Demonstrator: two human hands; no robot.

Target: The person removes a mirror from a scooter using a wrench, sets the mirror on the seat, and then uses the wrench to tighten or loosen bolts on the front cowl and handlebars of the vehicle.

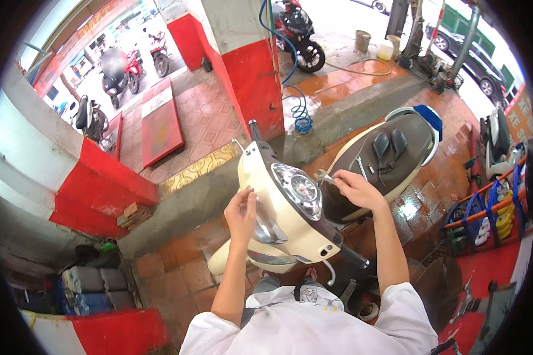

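Note:
A cream scooter [251, 177] stands before me, its headlight [302, 188] uppermost between the two handlebar grips. My right hand [356, 190] is closed round an open-ended wrench [324, 176], its jaw just right of the headlight. On the left, my left hand [241, 214] is at the scooter's front panel with thumb and fingers drawn together; whether something small is between them is hidden. Two black mirrors [381, 145] lie on the dark seat [352, 155]. Beside them are another wrench [362, 168] and a small metal piece [372, 169].
A red and white pillar [251, 89] rises beyond the handlebar, with a coiled blue hose [302, 118] beside it. At the right stands a rack with blue straps [474, 216]. Grey containers [89, 281] sit at the lower left. Other motorbikes [296, 35] stand farther off.

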